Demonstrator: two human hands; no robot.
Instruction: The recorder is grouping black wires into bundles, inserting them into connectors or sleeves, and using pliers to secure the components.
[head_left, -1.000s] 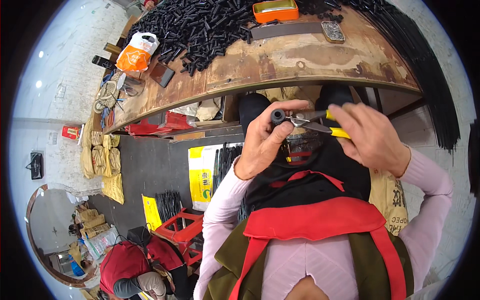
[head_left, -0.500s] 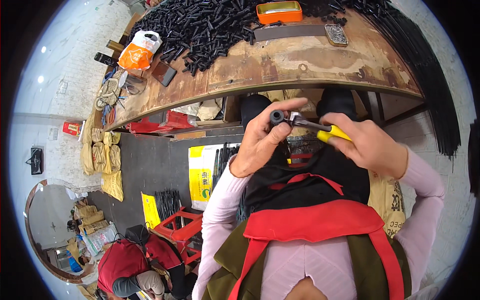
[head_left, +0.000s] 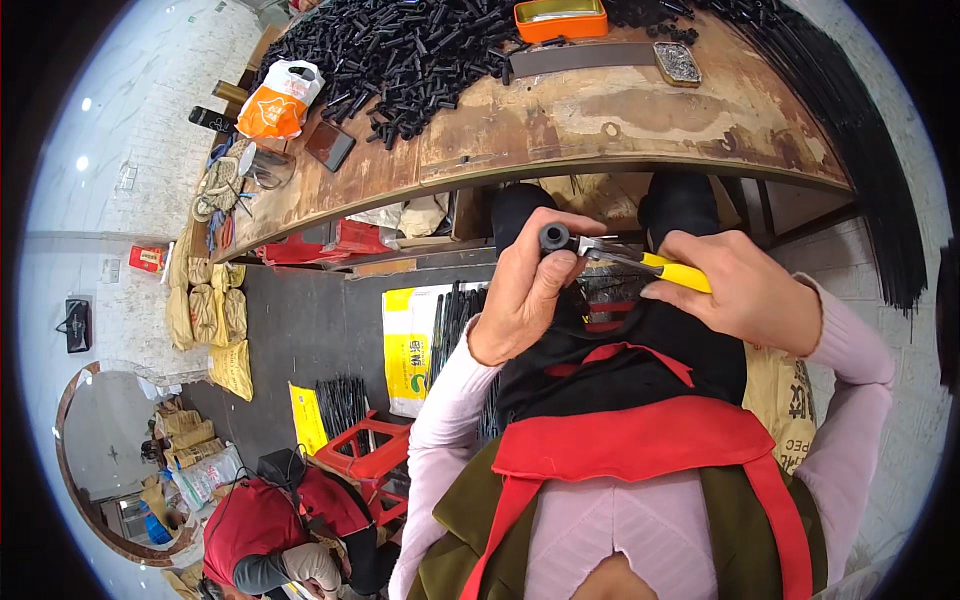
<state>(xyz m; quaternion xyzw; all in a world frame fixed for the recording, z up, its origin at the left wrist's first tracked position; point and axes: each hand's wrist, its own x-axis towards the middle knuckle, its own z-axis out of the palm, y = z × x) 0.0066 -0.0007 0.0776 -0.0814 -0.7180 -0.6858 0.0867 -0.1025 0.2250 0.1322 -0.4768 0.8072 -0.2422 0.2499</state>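
My left hand (head_left: 522,290) is closed around a short black plastic tube (head_left: 553,237), its round hollow end facing up between thumb and index finger. In my right hand (head_left: 750,290) is a pair of pliers (head_left: 684,276) with yellow handles and metal jaws. The jaws reach left to the side of the tube, close to my left fingertips. A thin metallic sliver shows by the jaws, too small to name. Whether the jaws grip anything is hard to see. Both hands are held above my lap, in front of the table edge.
On the wooden table (head_left: 640,125) lie a heap of black tubes (head_left: 420,60), an orange tin (head_left: 560,20), a small tray of metal bits (head_left: 677,64), a phone (head_left: 330,146) and a plastic bag (head_left: 275,110). Long black rods (head_left: 860,150) hang off the right side. A person (head_left: 265,530) bends at lower left.
The pliers' handles have tilted slightly and sit a bit further right. My left index finger, earlier stretched out above the tube, is now drawn in more. The view has shifted slightly.
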